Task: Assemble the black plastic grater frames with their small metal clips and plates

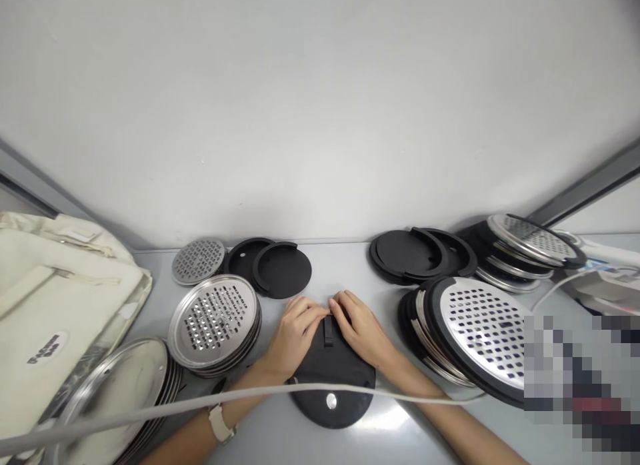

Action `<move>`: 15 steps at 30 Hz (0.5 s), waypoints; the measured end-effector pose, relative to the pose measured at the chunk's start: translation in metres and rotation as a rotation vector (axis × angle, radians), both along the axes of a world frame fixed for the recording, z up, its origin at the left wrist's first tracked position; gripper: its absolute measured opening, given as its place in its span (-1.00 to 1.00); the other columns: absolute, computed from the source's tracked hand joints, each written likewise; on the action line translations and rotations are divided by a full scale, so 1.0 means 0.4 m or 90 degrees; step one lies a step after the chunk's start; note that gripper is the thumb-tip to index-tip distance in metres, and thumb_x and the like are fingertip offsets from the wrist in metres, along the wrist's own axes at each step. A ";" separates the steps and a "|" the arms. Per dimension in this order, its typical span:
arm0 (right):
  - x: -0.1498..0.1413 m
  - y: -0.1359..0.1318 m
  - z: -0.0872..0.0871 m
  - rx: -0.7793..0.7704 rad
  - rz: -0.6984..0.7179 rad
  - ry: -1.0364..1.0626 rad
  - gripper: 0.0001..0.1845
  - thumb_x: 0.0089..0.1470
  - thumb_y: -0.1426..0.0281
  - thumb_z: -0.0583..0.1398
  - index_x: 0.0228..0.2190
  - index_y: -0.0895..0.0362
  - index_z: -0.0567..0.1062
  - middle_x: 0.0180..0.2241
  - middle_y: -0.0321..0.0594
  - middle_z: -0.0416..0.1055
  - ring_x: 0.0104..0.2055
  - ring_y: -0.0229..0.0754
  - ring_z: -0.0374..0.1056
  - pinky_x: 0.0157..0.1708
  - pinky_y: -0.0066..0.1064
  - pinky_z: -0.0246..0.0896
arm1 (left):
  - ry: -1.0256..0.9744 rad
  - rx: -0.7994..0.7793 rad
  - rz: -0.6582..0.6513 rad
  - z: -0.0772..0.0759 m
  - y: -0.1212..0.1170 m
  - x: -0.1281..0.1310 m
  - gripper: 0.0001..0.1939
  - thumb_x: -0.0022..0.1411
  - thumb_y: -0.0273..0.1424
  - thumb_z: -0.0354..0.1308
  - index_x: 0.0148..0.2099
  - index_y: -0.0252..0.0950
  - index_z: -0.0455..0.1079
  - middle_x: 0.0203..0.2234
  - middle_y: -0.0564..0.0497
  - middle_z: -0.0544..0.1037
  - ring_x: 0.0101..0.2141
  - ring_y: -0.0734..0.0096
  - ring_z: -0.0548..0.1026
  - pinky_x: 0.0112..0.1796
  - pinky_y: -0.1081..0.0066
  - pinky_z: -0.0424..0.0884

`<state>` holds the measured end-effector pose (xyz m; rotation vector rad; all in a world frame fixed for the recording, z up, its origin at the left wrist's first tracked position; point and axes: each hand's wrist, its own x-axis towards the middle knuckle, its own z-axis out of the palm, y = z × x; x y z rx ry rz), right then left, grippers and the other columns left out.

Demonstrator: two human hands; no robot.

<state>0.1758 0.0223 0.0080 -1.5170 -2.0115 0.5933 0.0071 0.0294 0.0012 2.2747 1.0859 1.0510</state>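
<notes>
A black disc (pixel 333 372) lies flat on the grey table before me, with a round silvery spot near its near edge. A narrow black strap (pixel 328 333) runs down from its far edge. My left hand (pixel 296 328) pinches thumb and forefinger together at the far end of the strap. From the other side, my right hand (pixel 361 328) is curled over the disc's far right edge, its thumb meeting the left fingertips. What exactly lies between the fingertips is too small to make out. A pale cable (pixel 300 388) crosses in front of the disc and my forearms.
Stacked metal grater plates (pixel 215 322) and plain metal discs (pixel 117 392) stand at left, beside a cream bag (pixel 65 318). Black round holders (pixel 283 270) lie at the back, with more black holders (pixel 410 252) right of them. Black-rimmed graters (pixel 485 325) are piled at right.
</notes>
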 end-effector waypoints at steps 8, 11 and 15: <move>-0.004 0.003 0.013 0.037 -0.033 -0.129 -0.74 0.27 0.28 -0.12 -0.31 0.10 0.29 -0.32 -0.21 0.38 -0.37 -0.20 0.37 -0.39 -0.40 0.18 | 0.027 -0.012 0.011 0.004 -0.003 0.003 -0.84 0.29 -0.50 -0.01 -0.22 -0.28 0.41 -0.36 0.02 0.44 -0.27 0.41 0.39 -0.14 0.33 0.31; -0.008 0.000 0.011 0.045 -0.037 -0.175 -0.71 0.27 0.28 -0.14 -0.30 0.11 0.30 -0.33 -0.19 0.39 -0.39 -0.17 0.37 -0.40 -0.38 0.20 | 0.042 -0.036 0.015 0.005 -0.004 0.003 -0.84 0.29 -0.51 -0.02 -0.23 -0.27 0.39 -0.36 0.02 0.42 -0.27 0.40 0.38 -0.15 0.34 0.31; -0.027 -0.032 0.003 0.107 -0.130 -0.201 -0.66 0.25 0.24 -0.10 -0.14 0.20 0.30 -0.26 -0.04 0.38 -0.23 -0.03 0.35 -0.24 -0.22 0.24 | 0.039 -0.044 0.015 0.010 -0.005 0.002 -0.85 0.30 -0.51 -0.03 -0.26 -0.28 0.36 -0.36 0.02 0.39 -0.27 0.41 0.37 -0.16 0.36 0.31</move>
